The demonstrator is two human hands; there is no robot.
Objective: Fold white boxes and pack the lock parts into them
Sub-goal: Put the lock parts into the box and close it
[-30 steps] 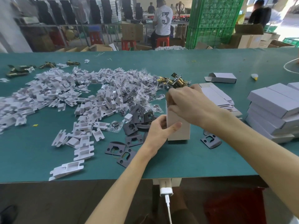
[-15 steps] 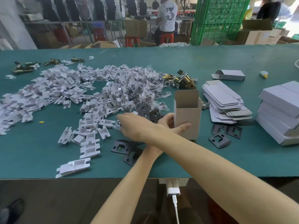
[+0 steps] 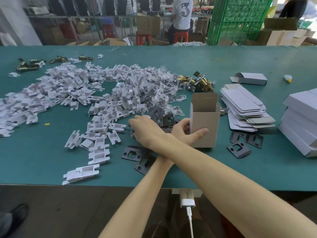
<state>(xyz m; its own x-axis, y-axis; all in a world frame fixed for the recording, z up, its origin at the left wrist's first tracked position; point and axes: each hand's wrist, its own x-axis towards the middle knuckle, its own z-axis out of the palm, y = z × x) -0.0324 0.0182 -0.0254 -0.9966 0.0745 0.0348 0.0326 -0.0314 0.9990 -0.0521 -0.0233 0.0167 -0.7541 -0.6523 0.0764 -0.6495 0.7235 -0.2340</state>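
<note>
One box [image 3: 204,127] stands upright on the green table [image 3: 51,160] with its top flap raised, just in front of the stack of flat blanks [image 3: 243,107]. Your left hand [image 3: 187,131] grips it, thumb across the front face and fingers curled round its left edge. Its inside is out of sight from here, so judge it folded but not yet filled.

Your right hand [image 3: 145,129] crosses over your left forearm and reaches down at the near edge of the heap, among the dark plates [image 3: 132,153] and the small bags of screws [image 3: 159,90]. Its fingertips are hidden under the knuckles, so whether it holds a part cannot be told.

The closed boxes [image 3: 301,121] piled at the far right look like finished work, so the job is under way. Plenty is left: the blanks are stacked thick, the white plastic pieces [image 3: 68,93] spread wide across the table, and the brass latches [image 3: 202,81] lie behind the box. For this box, the parts have yet to go in and the flap has yet to be closed.
</note>
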